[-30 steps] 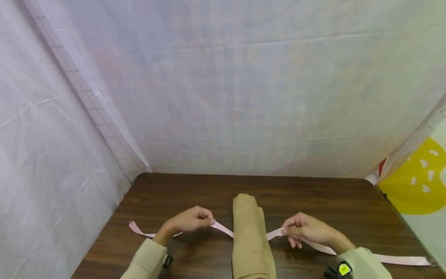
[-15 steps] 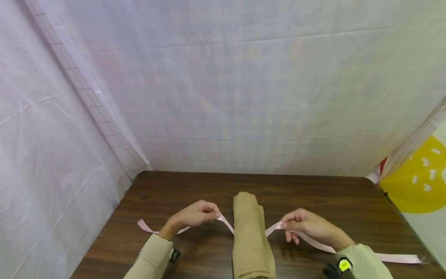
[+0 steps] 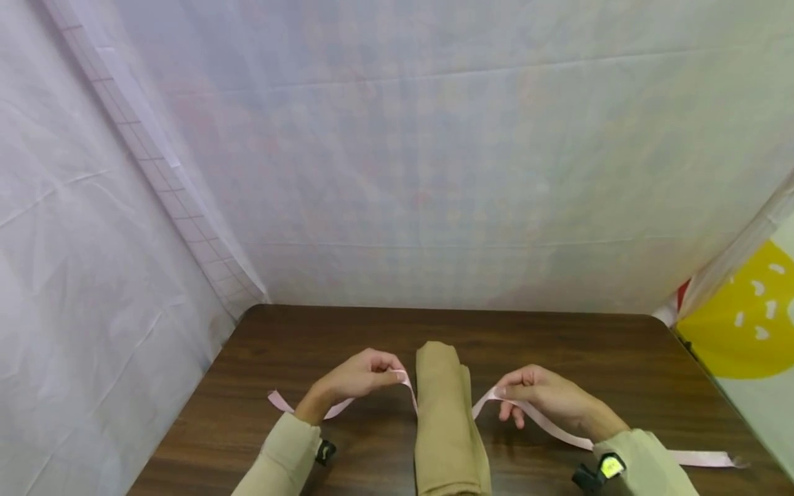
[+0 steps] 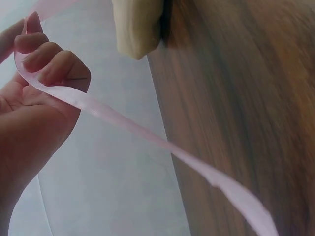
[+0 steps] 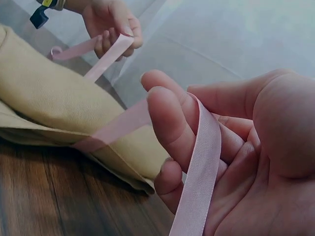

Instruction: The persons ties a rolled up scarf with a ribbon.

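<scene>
One pink ribbon (image 5: 201,177) comes out at both long sides of a folded tan cloth bundle (image 3: 445,424); its middle part is hidden from view. The bundle lies on the dark wooden table (image 3: 589,344), pointing away from the person, and its near end is cut by the lower border of the head view. Between its far end and the far table edge remains a band of wood.

The left hand (image 3: 362,375) pinches the ribbon between thumb and fingers, just beside the bundle. From there a loose tail passes the wrist, and its end shows farther left, with some wood between it and the left table edge.

The right hand (image 3: 552,396) pinches the ribbon on the other side, near the bundle but with a wider gap than the left one has. The right wrist view shows the ribbon crossing its palm. This tail continues past the light sleeve (image 3: 645,461) and ends near the right table edge.

So the two hands are apart, with the bundle between them, and each has a stretch of wood on its outer side. A black device (image 3: 325,452) sits at the left wrist. Behind the far edge rises a white sheet (image 3: 397,172); beyond the right edge is a yellow shape (image 3: 738,331) with white marks.
</scene>
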The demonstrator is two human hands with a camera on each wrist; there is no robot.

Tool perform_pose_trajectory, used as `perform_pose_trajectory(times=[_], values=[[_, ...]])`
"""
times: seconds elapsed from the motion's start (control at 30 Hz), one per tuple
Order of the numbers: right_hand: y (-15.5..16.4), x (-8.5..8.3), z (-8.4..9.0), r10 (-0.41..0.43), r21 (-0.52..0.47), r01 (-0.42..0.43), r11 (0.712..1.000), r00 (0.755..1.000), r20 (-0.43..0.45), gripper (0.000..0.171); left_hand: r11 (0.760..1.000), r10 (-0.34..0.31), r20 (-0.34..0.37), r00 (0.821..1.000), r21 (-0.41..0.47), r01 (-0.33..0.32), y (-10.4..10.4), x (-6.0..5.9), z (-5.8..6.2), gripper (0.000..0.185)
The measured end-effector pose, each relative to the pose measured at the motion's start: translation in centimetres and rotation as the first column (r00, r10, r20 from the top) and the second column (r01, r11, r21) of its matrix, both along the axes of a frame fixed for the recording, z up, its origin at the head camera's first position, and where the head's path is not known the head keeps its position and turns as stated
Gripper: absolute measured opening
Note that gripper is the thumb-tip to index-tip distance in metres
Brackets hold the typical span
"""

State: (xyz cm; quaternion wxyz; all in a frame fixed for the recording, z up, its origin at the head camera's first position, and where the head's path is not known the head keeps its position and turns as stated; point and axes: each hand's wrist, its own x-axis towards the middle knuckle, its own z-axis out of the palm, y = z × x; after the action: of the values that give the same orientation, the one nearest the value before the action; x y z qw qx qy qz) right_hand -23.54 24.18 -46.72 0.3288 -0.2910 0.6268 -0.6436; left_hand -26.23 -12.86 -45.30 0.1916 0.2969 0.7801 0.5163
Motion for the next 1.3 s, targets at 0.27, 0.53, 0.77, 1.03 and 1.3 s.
perform_pose_trajectory(times=[0.27, 0.53, 0.77, 1.03, 1.3], values=[[-0.8, -0.3, 0.6, -0.019, -0.049, 0.02, 0.999, 1.0, 0.015, 0.032, 0.997, -0.015, 0.069, 0.998, 0.082, 0.009, 1.0, 0.3, 0.7, 0.017], [-1.6, -0.3, 1.2, -0.088, -0.02, 0.089, 0.996, 0.996, 0.014, 0.033, 0.988, -0.044, 0.112, 0.993, 0.152, 0.026, 1.7, 0.3, 0.8, 0.018], [-2.3, -0.3, 2.0, -0.126, -0.023, 0.127, 0.992, 0.991, 0.04, 0.03, 0.978, -0.046, 0.118, 0.992, 0.208, 0.02, 2.4, 0.3, 0.9, 0.019], [-3.0, -0.5, 2.7, -0.126, -0.071, 0.13, 0.989, 0.99, 0.055, 0.027, 0.978, -0.032, 0.126, 0.992, 0.208, 0.005, 3.2, 0.4, 1.0, 0.021], [-3.9, -0.8, 3.1, -0.131, -0.111, 0.134, 0.985, 0.991, 0.035, 0.026, 0.979, -0.055, 0.066, 0.996, 0.198, 0.041, 4.0, 0.1, 1.1, 0.017]])
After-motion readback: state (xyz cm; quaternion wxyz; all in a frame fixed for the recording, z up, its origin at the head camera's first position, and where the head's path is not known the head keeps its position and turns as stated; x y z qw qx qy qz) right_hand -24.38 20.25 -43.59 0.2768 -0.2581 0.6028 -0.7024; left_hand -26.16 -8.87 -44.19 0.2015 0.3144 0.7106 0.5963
